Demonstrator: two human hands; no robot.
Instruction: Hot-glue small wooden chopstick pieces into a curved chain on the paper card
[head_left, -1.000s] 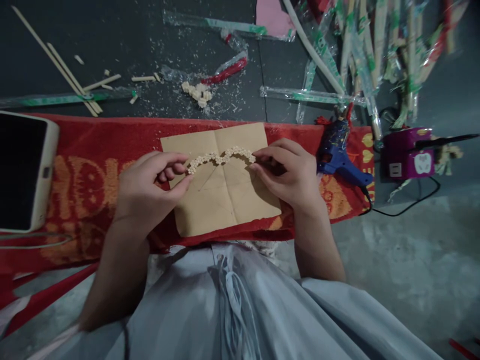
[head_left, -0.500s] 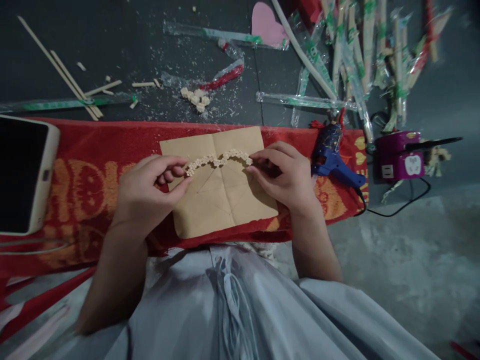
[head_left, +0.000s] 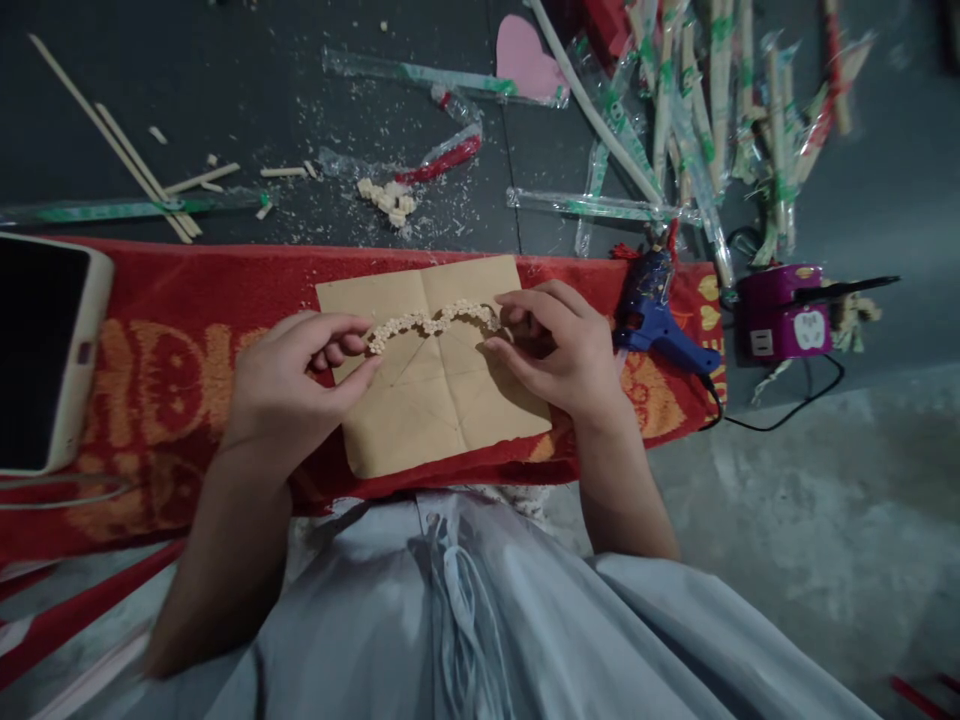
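Note:
A wavy strip of small pale wooden bits [head_left: 433,322], curved in two humps, lies over a sheet of creased brown paper [head_left: 420,430] with faint pencil lines. At the strip's left end, the thumb and fingers of my left hand [head_left: 300,375] are closed on it. My right hand [head_left: 562,345] pinches the other end, where its fingertips hide a little of the strip. Beneath the paper is a red towel with orange patterns [head_left: 195,280]. Just right of my right hand lies a blue glue gun [head_left: 651,315].
A purple power socket cube [head_left: 784,312] with a cable stands at the right. Behind the towel lie cut wooden bits [head_left: 386,200], thin sticks [head_left: 112,140], packaged chopsticks [head_left: 720,100] and a pink paper heart [head_left: 529,60]. A phone [head_left: 45,350] rests at the left.
The whole view has shifted slightly, so the things at the right appear further left. My right fingertips cover a bit more of the strip's right end. Both hands otherwise keep their hold.

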